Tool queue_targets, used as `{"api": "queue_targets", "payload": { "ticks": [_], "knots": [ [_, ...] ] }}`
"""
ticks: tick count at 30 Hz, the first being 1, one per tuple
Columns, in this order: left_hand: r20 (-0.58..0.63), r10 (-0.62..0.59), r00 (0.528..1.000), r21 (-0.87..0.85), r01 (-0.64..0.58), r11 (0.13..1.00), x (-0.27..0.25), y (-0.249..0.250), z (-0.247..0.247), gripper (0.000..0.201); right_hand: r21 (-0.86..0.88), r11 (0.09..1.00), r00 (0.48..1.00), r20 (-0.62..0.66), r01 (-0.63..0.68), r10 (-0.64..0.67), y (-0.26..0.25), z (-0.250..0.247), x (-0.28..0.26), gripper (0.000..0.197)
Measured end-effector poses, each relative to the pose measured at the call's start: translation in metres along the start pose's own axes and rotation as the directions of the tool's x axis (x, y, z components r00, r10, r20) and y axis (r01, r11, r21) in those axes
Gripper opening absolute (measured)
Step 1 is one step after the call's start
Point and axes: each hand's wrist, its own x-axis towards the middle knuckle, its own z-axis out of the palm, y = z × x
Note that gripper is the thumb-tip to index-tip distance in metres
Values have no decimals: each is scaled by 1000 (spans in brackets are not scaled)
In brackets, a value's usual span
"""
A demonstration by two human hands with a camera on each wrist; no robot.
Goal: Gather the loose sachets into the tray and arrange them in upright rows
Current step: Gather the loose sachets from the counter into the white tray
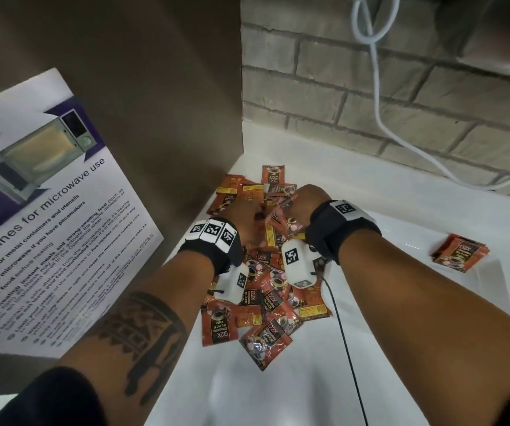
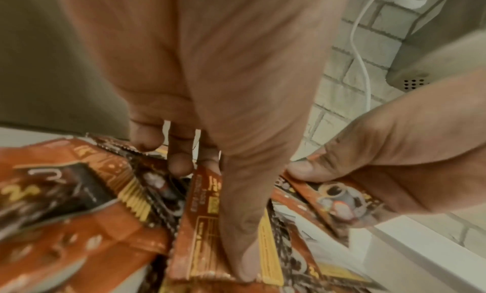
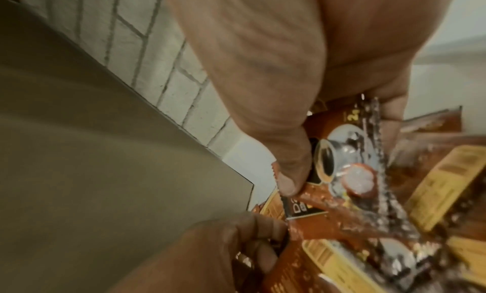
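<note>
A heap of orange-brown coffee sachets (image 1: 266,305) lies on the white counter (image 1: 401,348), in the corner by the brown panel. Both hands are in the far part of the heap. My left hand (image 1: 244,216) pinches one sachet (image 2: 202,224), thumb on its printed back and fingers behind it. My right hand (image 1: 302,204) grips another sachet (image 3: 349,172) that shows a coffee cup, thumb on its face. A small neat stack of sachets (image 1: 461,252) lies apart at the right, on what looks like a clear tray (image 1: 493,290) whose edges barely show.
A brown side panel (image 1: 170,103) with a microwave-guidelines poster (image 1: 47,210) closes the left. A brick wall (image 1: 324,87) stands behind, with a white cable (image 1: 379,118) hanging down to the counter. A thin black cable (image 1: 346,348) runs from my right wrist toward me.
</note>
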Motion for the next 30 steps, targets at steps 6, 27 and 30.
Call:
{"api": "queue_targets", "payload": {
  "ticks": [6, 27, 30],
  "knots": [
    [-148, -16, 989, -72, 6, 997, -3, -12, 17, 59, 92, 996, 998, -57, 4, 2, -18, 15, 8, 31],
    [-68, -297, 952, -462, 234, 856, -59, -61, 1, 31, 394, 909, 987, 26, 133, -156, 1, -21, -54, 23],
    [4, -387, 922, -389, 358, 849, -53, -60, 7, 50, 169, 985, 995, 88, 37, -52, -8, -5, -48, 36]
  ]
}}
